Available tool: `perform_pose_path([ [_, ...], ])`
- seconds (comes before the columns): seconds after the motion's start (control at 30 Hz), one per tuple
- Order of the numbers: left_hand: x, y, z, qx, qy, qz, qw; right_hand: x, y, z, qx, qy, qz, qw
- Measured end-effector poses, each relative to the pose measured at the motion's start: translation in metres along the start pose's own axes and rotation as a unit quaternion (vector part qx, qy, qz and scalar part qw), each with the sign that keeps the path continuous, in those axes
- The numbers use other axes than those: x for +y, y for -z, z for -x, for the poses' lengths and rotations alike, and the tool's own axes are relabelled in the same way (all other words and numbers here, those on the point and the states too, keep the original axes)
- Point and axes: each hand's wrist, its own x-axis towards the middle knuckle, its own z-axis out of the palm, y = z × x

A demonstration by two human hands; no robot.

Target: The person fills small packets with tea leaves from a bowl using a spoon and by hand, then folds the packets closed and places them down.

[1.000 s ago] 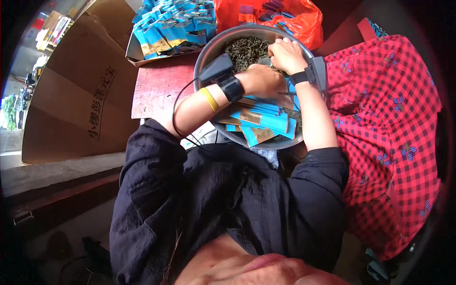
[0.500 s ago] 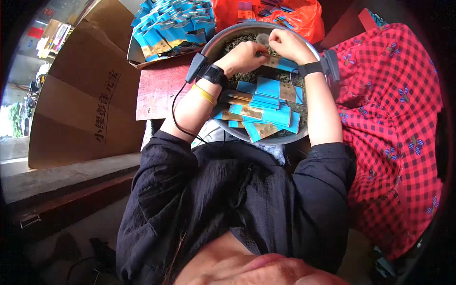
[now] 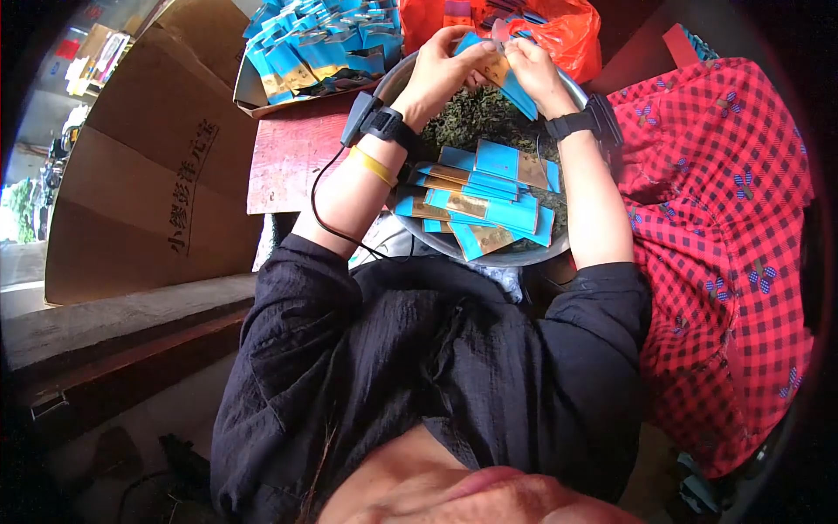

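My left hand point(image 3: 443, 72) is closed on one end of a blue and gold packet point(image 3: 499, 72), held slanting above the far part of a round metal basin point(image 3: 576, 94). At the packet's upper right side my right hand point(image 3: 534, 75) pinches its edge. A small translucent piece point(image 3: 501, 33) shows between the fingertips; I cannot make out what it is. Dark dried leaves point(image 3: 476, 118) fill the basin under the hands. Several flat blue and gold packets point(image 3: 493, 210) lie overlapping on the leaves in the near part of the basin.
A cardboard box point(image 3: 255, 106) heaped with blue packets point(image 3: 323, 44) stands on a red tabletop point(image 3: 297, 157) at the back left. Behind the basin is a red plastic bag point(image 3: 567, 39). A large carton point(image 3: 140, 157) is at left, red checked cloth point(image 3: 698, 218) at right.
Both hands have risen from low over the leaves towards the basin's far rim, bringing the packet up. It now tilts steeply between them. The packets lying in the basin look unchanged since half a second ago.
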Motion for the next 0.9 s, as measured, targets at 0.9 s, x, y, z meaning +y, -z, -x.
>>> perform_pose_path([
  [0.9, -0.013, -0.002, 0.020, -0.172, -0.246, -0.534, 0.791, 0.004, 0.010, 0.004, -0.152, -0.109, 0.022, 0.982],
])
